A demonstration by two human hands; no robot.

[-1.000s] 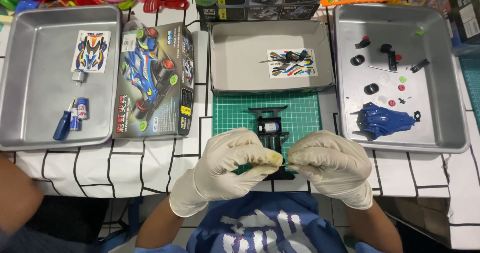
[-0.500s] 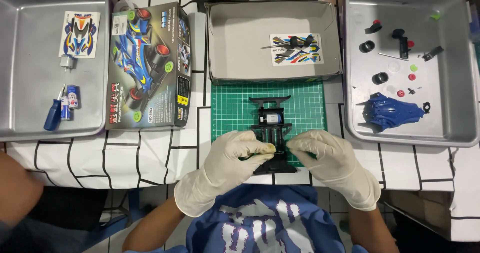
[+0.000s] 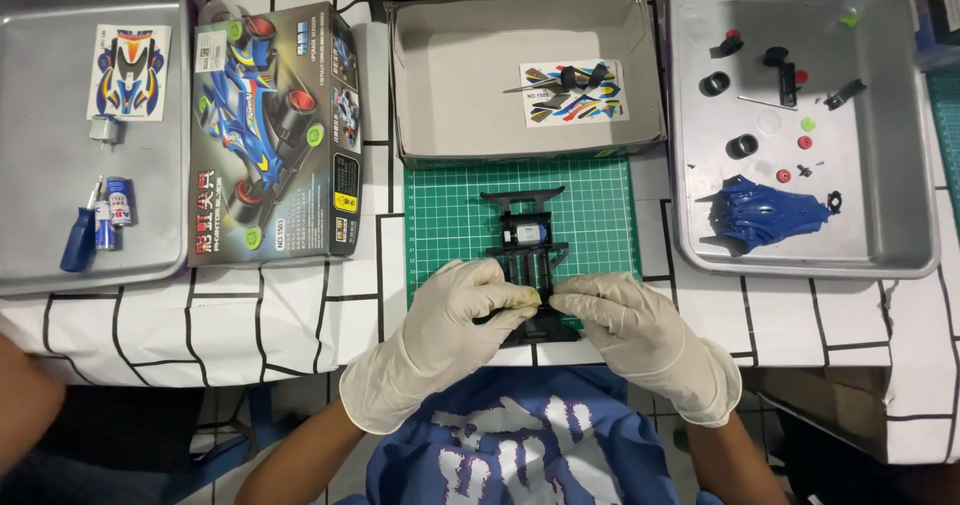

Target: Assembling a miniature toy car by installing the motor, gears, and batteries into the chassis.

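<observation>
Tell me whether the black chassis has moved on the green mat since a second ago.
Cannot tell: the camera shifted. The black chassis sits on the green mat, near end between the left hand and right hand, as before.

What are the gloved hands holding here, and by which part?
Both hands, left hand and right hand, pinch the near end of the black toy car chassis on the green cutting mat, one on each side.

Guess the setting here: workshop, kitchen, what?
Likely a hobby bench for model car kits: a green cutting mat under a black toy chassis, metal trays of small parts, and a kit box. Both gloved hands grip the chassis.
</observation>
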